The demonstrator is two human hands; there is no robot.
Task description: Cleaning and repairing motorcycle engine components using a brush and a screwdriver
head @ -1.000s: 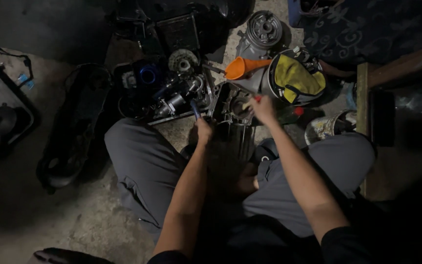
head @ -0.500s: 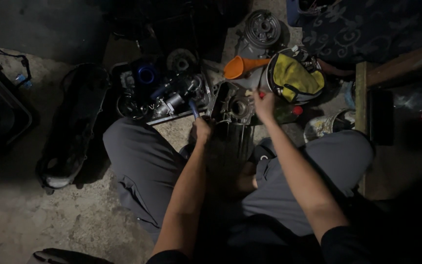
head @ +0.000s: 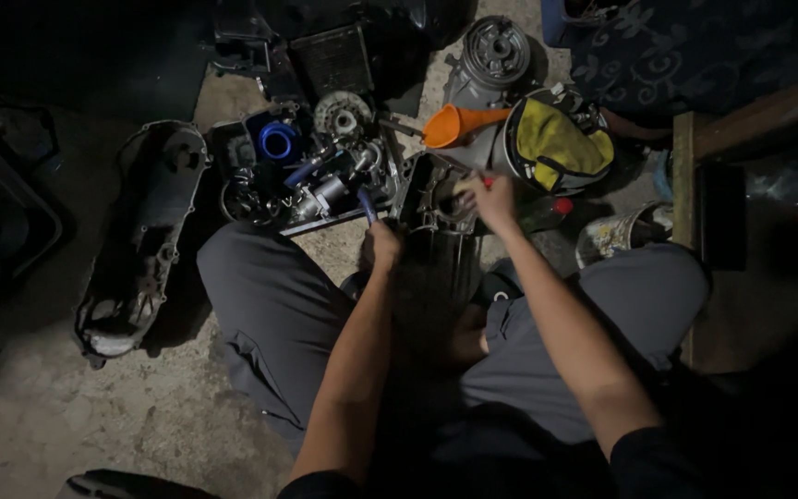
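I sit on a concrete floor with a dark engine crankcase [head: 431, 199] between my knees. My left hand [head: 379, 248] is closed around a tool with a blue handle [head: 366, 203], which sticks up towards a tray of parts. My right hand [head: 487, 199] rests on the top right of the crankcase, its fingers pinched on something small with a bit of red showing; what it is I cannot tell.
A tray of engine parts [head: 302, 171] with a blue ring [head: 277, 140] lies ahead. An orange funnel [head: 454, 125], a yellow cloth bag [head: 556, 143] and a grey engine cover [head: 496, 51] sit at the upper right. A long casing cover [head: 140, 236] lies at left; a wooden bench [head: 722, 185] stands at right.
The view has drifted slightly left and down. My right hand has shifted a little on the crankcase top. My left hand stays on the blue-handled tool.
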